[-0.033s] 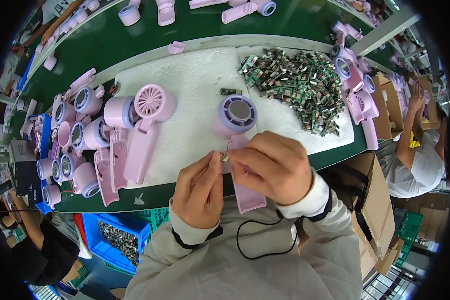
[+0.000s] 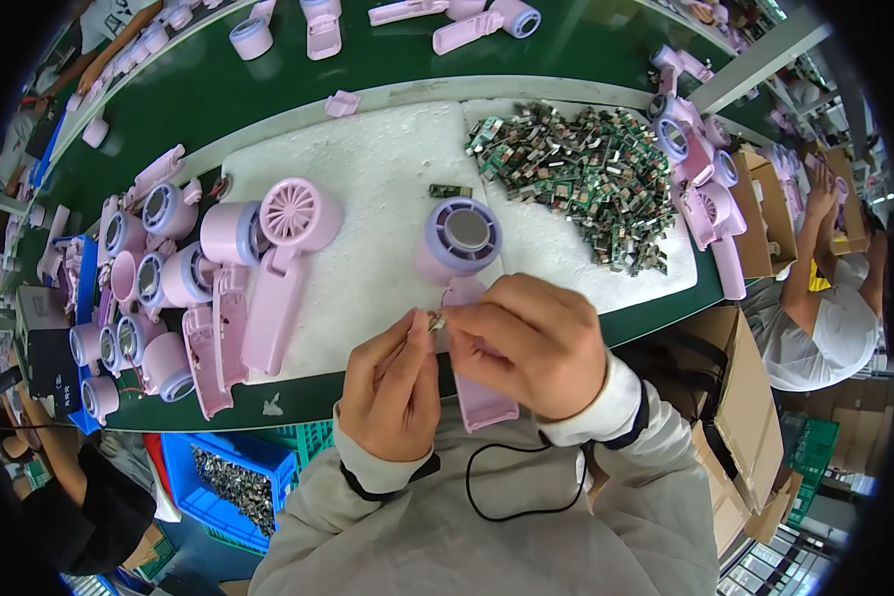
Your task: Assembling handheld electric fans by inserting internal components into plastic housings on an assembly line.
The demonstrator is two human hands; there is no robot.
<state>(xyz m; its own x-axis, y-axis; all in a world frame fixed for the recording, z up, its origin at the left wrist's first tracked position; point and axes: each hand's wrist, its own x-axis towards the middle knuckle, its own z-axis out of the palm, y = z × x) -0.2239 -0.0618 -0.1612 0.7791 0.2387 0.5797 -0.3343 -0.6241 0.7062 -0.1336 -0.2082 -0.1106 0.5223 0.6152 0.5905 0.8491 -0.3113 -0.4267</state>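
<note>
My left hand (image 2: 392,392) is closed, its thumb and forefinger pinching at a small pale part (image 2: 436,321) too tiny to name. From the other side, the fingertips of my right hand (image 2: 531,343) meet at the same part. Beneath my right hand runs the open pink handle shell (image 2: 486,405) of a handheld fan. Its round head (image 2: 464,236), pink with a lilac ring and a grey disc, rests on the white foam sheet (image 2: 377,169). Whether the lower fingers of my right hand also grip the shell is hidden. A small green circuit board (image 2: 450,191) lies just beyond the fan head.
A heap of green circuit boards (image 2: 586,179) covers the foam's right side. Several pink fans and housings (image 2: 174,283) crowd the left; one fan (image 2: 280,298) lies nearest. More housings (image 2: 705,194) pile up at right. Below the bench edge sit a blue crate (image 2: 233,487) and cardboard boxes (image 2: 740,397).
The whole view has shifted slightly, so everything on the bench sits a little lower and more to the left. Both hands keep the same pinch.
</note>
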